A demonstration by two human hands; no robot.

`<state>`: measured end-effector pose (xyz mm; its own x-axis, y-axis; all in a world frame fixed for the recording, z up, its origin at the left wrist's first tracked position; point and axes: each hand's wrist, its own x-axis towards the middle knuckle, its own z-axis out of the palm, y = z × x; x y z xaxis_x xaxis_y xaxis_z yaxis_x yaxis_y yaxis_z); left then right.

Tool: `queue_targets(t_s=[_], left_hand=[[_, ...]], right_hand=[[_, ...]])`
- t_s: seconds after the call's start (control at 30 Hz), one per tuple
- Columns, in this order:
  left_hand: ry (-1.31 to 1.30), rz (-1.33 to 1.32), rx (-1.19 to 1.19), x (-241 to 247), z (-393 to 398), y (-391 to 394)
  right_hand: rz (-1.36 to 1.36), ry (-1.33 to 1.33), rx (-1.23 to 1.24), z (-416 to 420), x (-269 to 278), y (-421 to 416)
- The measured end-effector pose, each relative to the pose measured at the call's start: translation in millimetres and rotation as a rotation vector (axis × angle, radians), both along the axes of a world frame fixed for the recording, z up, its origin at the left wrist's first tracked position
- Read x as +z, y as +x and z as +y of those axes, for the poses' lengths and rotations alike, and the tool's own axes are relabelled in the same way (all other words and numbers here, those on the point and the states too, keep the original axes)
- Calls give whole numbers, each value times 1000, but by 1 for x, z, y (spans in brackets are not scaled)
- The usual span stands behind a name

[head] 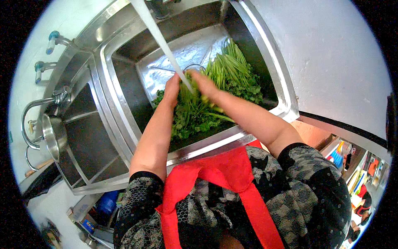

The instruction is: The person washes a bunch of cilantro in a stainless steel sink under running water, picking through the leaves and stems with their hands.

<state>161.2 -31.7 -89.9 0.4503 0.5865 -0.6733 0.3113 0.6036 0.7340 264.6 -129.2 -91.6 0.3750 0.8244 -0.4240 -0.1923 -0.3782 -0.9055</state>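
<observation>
Both my hands are inside a deep stainless steel sink [126, 90], under a thick stream of water [164, 46] that falls from the top. Between my left hand [172, 88] and my right hand [203, 84] is a bunch of leafy green herbs [189, 118], like cilantro or celery leaf, with its leaves towards me. My right hand is blurred, and the fingertips of both hands are partly hidden by the water and stems. To the right of my right hand more of the greens [231, 71] lie with pale green stems pointing away from me.
A second sink basin [84, 133] adjoins on the left, with a curved faucet [35, 102] and a metal bowl [54, 137] at its far side. Two wall taps [53, 42] stand upper left. A white wall [317, 62] is on the right, with shelves of items [342, 155] lower right.
</observation>
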Motion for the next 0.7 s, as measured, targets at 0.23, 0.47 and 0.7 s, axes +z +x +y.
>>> queue_targets(t_s=[0.23, 0.47, 0.7], left_hand=[[-15, -67, 94, 6, -44, 0], [340, 1, 109, 14, 24, -42], [769, 317, -431, 12, -25, -80]], right_hand=[[-2, -102, -35, 21, -11, -2], [-471, 67, 64, 35, -14, 61], [-512, -343, 648, -76, 43, 106]])
